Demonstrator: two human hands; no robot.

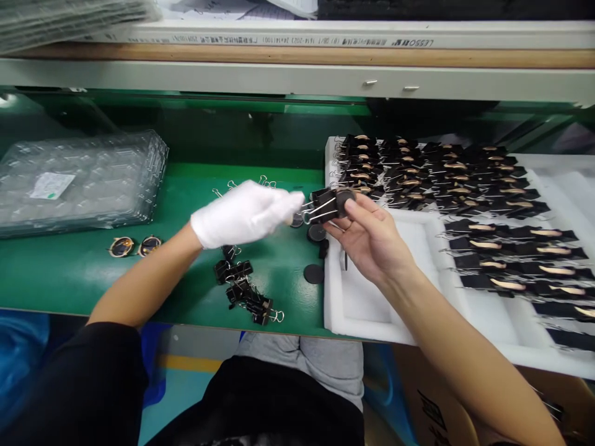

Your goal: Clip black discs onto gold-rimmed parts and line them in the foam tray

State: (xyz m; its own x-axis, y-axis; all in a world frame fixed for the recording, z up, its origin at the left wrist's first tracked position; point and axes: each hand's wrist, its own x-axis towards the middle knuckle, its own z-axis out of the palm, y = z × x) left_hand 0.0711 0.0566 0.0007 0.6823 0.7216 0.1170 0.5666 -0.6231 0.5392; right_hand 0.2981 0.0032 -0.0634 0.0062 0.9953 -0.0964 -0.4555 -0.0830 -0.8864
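My right hand (372,232), bare, pinches a round black disc (345,201) between thumb and fingers. A black binder clip (324,205) sits at the disc's left side, its silver wire handles pointing left. My left hand (246,212) wears a white glove, its fingers pressed together and their tips right by those handles. What the gloved fingers hold, if anything, is hidden. Below the hands, loose black discs (314,274) lie on the green table (283,303). A heap of black binder clips (244,288) is spread below my left hand.
To the right, a white foam tray (334,310) carries rows of clipped black pieces (409,173) with tan curved edges. Clear plastic trays (93,167) are stacked at left, behind two round tinted lenses (121,246) with gold-coloured rims. A shelf edge (279,77) crosses the back.
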